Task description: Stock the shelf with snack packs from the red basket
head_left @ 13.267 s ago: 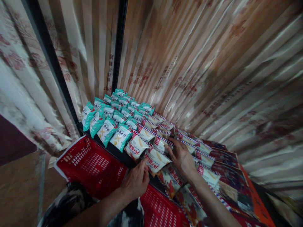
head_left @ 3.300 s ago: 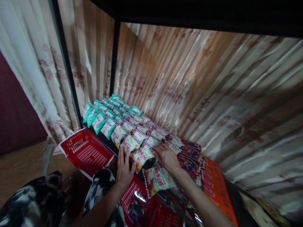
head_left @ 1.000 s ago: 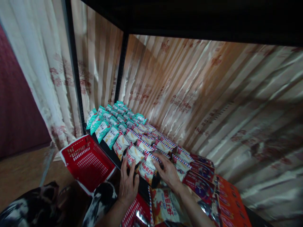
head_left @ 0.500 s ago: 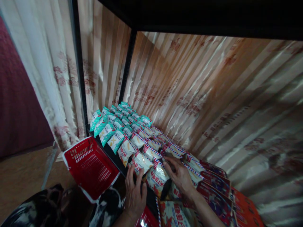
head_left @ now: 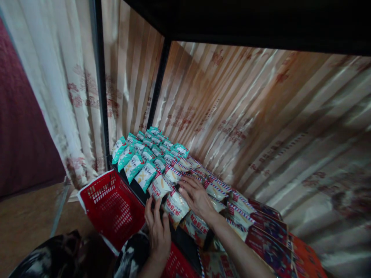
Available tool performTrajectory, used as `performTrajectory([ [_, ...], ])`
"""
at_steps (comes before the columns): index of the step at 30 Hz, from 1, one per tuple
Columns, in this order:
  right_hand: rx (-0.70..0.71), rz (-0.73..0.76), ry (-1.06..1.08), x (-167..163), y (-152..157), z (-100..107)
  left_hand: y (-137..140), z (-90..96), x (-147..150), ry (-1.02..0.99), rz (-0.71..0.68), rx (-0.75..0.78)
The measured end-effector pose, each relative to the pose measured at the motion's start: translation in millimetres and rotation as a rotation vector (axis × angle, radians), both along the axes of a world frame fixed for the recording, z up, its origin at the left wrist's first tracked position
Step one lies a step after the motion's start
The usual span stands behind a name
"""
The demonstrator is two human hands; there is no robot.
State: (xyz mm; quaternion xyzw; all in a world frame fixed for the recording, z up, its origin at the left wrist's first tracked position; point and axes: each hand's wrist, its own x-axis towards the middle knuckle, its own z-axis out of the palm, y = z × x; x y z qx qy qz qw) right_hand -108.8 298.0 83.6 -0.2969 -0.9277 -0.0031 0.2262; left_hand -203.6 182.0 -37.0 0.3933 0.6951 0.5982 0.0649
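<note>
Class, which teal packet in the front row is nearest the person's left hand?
The rightmost front-row teal packet, next to the white-and-red packets; the other front-row teal packets sit farther left, farther from the left hand.

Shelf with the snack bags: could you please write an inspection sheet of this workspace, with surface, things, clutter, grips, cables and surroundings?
Surface: dark shelf, mostly covered, front edge showing.
Things: white bags with red print, beside teal bags, in rows.
Clutter: dark red packs and orange packaging at right; red basket in front.
Grips: left hand spread near front bags; right hand over white bags, contact unclear.
Cables: nothing seen.
Surroundings: printed curtain, dark post.
</note>
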Motion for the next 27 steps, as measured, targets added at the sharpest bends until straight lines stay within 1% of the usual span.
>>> performTrajectory([
  [2,0.028,-0.014,-0.035,-8,6,-2,6,0.0,-10,-0.023,-0.009,-0.032],
  [6,0.040,-0.036,-0.061,-18,14,-6,14,0.2,-21,0.008,-0.088,-0.072],
  [13,-0.011,-0.023,-0.083,-17,23,-13,23,-1.6,-25,0.083,-0.129,-0.058],
  [18,-0.048,0.012,-0.036,-13,27,-8,27,-1.8,-23,0.092,-0.105,-0.055],
  [22,-0.029,0.019,0.029,6,12,0,26,-2.0,-19,0.089,-0.104,-0.085],
  [27,0.039,-0.072,0.000,46,-26,0,26,0.3,-19,0.087,-0.081,-0.088],
])
